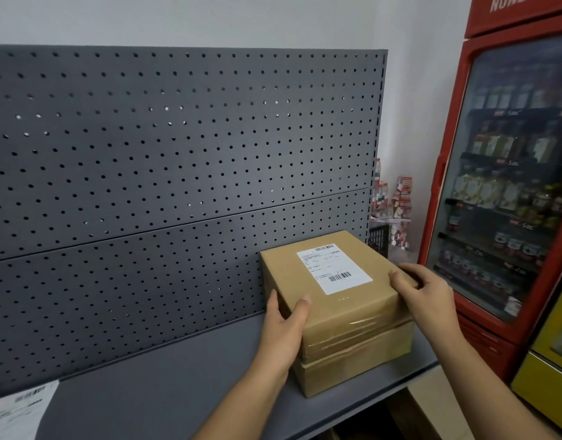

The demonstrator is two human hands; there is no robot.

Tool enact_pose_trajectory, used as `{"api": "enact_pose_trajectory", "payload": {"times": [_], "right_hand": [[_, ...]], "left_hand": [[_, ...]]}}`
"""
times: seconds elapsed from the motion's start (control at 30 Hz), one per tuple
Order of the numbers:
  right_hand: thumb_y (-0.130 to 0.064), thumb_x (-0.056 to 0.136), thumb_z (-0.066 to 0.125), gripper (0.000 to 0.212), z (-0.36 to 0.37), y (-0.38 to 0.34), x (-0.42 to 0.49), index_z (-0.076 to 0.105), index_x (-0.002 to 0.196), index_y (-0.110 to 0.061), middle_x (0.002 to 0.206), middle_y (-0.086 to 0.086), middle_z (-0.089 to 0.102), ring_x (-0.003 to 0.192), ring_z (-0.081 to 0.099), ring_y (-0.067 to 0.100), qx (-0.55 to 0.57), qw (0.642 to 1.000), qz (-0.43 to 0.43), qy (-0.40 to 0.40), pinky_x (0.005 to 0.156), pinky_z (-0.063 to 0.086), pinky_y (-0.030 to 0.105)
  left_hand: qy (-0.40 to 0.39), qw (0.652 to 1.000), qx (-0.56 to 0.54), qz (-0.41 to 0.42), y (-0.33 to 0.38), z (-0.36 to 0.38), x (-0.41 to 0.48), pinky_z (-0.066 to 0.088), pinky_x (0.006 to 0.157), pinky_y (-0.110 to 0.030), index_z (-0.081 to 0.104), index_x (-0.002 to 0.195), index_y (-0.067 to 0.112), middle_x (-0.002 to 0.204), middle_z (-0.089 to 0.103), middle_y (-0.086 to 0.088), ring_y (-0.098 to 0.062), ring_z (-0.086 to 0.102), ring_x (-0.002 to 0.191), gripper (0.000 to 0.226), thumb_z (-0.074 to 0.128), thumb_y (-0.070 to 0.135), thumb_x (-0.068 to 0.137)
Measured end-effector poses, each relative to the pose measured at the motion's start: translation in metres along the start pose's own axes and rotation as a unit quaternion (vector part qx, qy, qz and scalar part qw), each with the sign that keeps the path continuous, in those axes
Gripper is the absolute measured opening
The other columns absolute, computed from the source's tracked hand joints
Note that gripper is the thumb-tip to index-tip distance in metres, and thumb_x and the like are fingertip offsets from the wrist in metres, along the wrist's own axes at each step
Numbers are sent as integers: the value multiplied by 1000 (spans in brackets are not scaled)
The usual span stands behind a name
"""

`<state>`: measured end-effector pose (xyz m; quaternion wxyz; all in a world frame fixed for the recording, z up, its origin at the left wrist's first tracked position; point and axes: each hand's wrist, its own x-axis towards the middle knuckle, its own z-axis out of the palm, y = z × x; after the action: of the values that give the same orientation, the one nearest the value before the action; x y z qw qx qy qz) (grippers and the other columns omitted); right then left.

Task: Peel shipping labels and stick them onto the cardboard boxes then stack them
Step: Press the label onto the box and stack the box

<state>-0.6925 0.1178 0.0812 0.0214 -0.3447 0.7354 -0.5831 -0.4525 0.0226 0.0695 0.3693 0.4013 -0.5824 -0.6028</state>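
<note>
Two cardboard boxes are stacked at the right end of the grey shelf (165, 385). The upper box (346, 312) carries a white shipping label (334, 268) with barcodes on its top face. It rests on the lower box (356, 369), whose top is mostly hidden. My left hand (283, 325) grips the upper box's near left corner, thumb on top. On the right edge of that box my right hand (427, 290) holds on with fingers curled over it. A sheet of labels (19, 411) lies at the shelf's near left end, partly cut off.
A grey pegboard panel (178, 160) rises behind the shelf. A red glass-door drinks fridge (508, 173) stands at the right, with a yellow cabinet (549, 376) below it. Small packaged goods (397, 204) and a dark crate (378, 239) sit past the panel's right edge.
</note>
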Motion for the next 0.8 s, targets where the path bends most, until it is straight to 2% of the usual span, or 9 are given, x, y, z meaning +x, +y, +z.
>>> {"api": "enact_pose_trajectory", "payload": {"times": [0.07,0.13,0.27,0.33,0.43,0.5,0.57,0.67,0.8], "right_hand": [[-27,92,71,31,1,-7,0,72,121,-15,114,-1,71,105,64,16,-88,995,-50,18,91,52,35],[-20,91,69,31,3,-18,-1,70,122,-12,116,2,68,111,60,23,-183,975,-121,23,91,53,42],[-15,91,66,35,8,-48,-14,67,125,-15,119,-1,65,113,53,22,-214,958,-188,-6,89,49,41],[-20,92,63,33,13,-60,-25,68,125,-18,119,-6,64,114,54,18,-198,960,-196,-36,90,49,40],[-26,95,61,29,22,-73,-45,70,122,-18,117,-8,66,114,58,13,-175,957,-220,-77,92,44,29],[-30,97,60,30,29,-79,-60,70,122,-17,117,-8,67,115,58,13,-156,954,-231,-112,95,45,30],[-36,96,57,33,37,-84,-77,69,122,-19,114,-9,67,112,58,14,-148,948,-248,-133,95,49,36],[-39,93,53,36,52,-90,-100,71,116,-19,105,-10,66,103,60,16,-140,936,-282,-160,90,51,41],[-35,93,52,33,76,-100,-130,71,113,-17,103,-9,64,100,59,16,-104,932,-301,-176,88,51,38]], "left_hand": [[7,1000,18,0,1,-3,2,54,95,-22,41,152,28,123,67,20,1,67,111,65,71,42,95],[12,999,47,10,3,-6,0,51,109,-35,46,147,33,133,65,14,-6,65,119,63,68,54,92],[61,982,167,55,8,-17,-7,34,121,-38,33,159,25,157,39,5,-17,43,144,69,48,59,101],[69,967,221,107,9,-31,-14,34,122,-40,35,157,27,159,38,6,-16,42,144,65,46,59,102],[74,925,320,190,10,-59,-31,28,120,-28,41,154,27,153,43,16,-7,35,145,61,46,57,102],[73,894,380,226,9,-81,-45,27,121,-28,41,154,28,152,43,19,-4,32,146,61,42,60,102],[78,876,414,235,6,-105,-57,31,121,-31,42,153,32,150,44,21,-3,33,144,59,41,60,101],[97,871,429,219,0,-142,-72,37,118,-35,45,149,35,145,47,22,-3,37,140,56,42,61,99],[125,866,441,202,-8,-188,-91,39,116,-34,50,145,34,140,51,21,-3,42,135,60,40,67,95]]}}
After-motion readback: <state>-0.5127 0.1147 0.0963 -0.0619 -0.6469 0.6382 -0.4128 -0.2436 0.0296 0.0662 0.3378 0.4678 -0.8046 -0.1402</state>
